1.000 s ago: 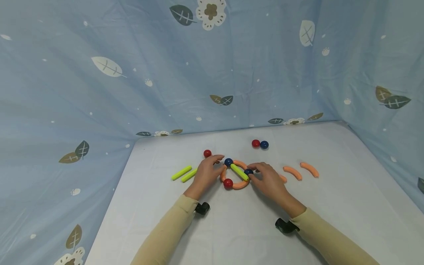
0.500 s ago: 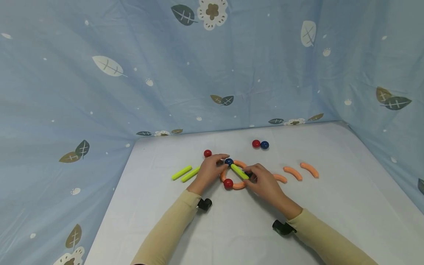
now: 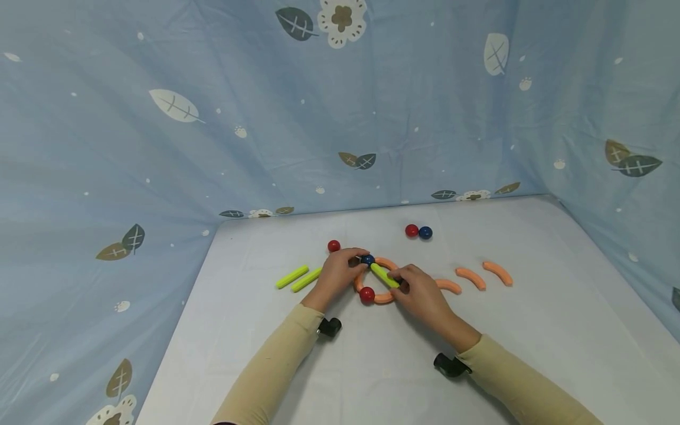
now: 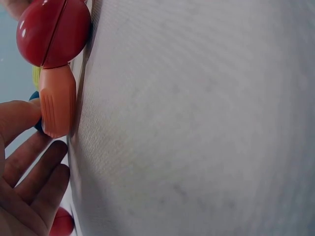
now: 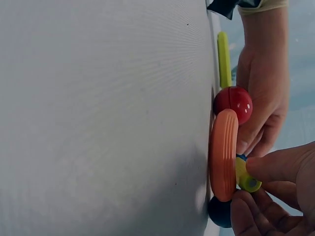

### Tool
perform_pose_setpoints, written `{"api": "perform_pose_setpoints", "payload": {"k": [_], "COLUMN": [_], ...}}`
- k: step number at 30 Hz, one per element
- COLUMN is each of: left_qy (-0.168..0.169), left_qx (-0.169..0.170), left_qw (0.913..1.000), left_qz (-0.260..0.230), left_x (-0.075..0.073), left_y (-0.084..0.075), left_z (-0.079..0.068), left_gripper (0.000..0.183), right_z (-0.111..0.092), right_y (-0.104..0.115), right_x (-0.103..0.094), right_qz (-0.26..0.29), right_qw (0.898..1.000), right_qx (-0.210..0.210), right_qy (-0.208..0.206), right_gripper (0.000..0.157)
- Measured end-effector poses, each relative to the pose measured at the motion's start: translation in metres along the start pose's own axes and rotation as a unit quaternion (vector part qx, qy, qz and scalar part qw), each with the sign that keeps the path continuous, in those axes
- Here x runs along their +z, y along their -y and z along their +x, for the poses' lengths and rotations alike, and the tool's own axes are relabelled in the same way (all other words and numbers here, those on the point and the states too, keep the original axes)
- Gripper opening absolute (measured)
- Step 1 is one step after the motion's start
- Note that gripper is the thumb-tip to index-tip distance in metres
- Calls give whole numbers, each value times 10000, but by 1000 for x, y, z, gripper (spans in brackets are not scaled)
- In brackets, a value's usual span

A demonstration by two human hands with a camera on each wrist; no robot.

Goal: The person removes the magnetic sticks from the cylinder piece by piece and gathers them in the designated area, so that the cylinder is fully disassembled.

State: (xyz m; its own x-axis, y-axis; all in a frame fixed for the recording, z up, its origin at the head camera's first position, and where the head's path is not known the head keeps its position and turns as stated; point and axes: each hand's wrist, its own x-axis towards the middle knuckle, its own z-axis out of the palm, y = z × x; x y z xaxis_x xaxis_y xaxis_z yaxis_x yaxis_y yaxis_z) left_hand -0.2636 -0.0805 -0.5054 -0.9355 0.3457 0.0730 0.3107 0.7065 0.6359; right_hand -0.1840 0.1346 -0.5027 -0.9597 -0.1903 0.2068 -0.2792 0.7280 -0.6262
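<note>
A ring of curved orange sticks [image 3: 383,298] joined by balls lies mid-table, with a red ball [image 3: 367,295] at its near side. My left hand [image 3: 340,273] pinches the blue ball [image 3: 368,260] at the ring's far side. Across the ring runs a yellow-green stick [image 3: 383,275], its upper end at that blue ball. My right hand [image 3: 422,298] pinches the stick's lower end between thumb and fingers. In the right wrist view this end [image 5: 252,184] sits above the curved orange stick [image 5: 224,155]. Another blue ball [image 5: 220,212] is beside the right fingers, largely covered in the head view.
Two yellow-green sticks [image 3: 292,277] lie left of my left hand. A loose red ball [image 3: 333,245] sits behind it. Farther back, a red ball [image 3: 411,231] touches a blue ball [image 3: 425,232]. Three curved orange sticks [image 3: 470,278] lie to the right. A patterned blue cloth [image 3: 297,118] hangs behind.
My right hand has shifted from the right-hand blue ball to the lower end of the yellow-green stick. My left hand has moved slightly right, onto the far blue ball.
</note>
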Motion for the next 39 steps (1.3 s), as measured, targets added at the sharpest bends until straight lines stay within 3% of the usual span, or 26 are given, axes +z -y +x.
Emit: {"api": "perform_pose_setpoints", "payload": {"k": [17, 28, 39], "left_qy": [-22, -56, -105], "left_qx": [-48, -31, 45], "left_qw": [9998, 10000, 9999], "left_qz": [-173, -53, -25], "left_x": [2, 3, 3], "left_y": [2, 3, 2], "left_z": [1, 2, 0], "left_gripper": [31, 31, 31], "right_z": [-1, -1, -1], "right_y": [2, 3, 3], "right_x": [1, 2, 4], "right_qz": [32, -39, 46], "right_qw": [9995, 9998, 9996], "right_qx": [-91, 120, 30], "right_qy": [-299, -179, -285], "right_gripper": [28, 32, 31]}}
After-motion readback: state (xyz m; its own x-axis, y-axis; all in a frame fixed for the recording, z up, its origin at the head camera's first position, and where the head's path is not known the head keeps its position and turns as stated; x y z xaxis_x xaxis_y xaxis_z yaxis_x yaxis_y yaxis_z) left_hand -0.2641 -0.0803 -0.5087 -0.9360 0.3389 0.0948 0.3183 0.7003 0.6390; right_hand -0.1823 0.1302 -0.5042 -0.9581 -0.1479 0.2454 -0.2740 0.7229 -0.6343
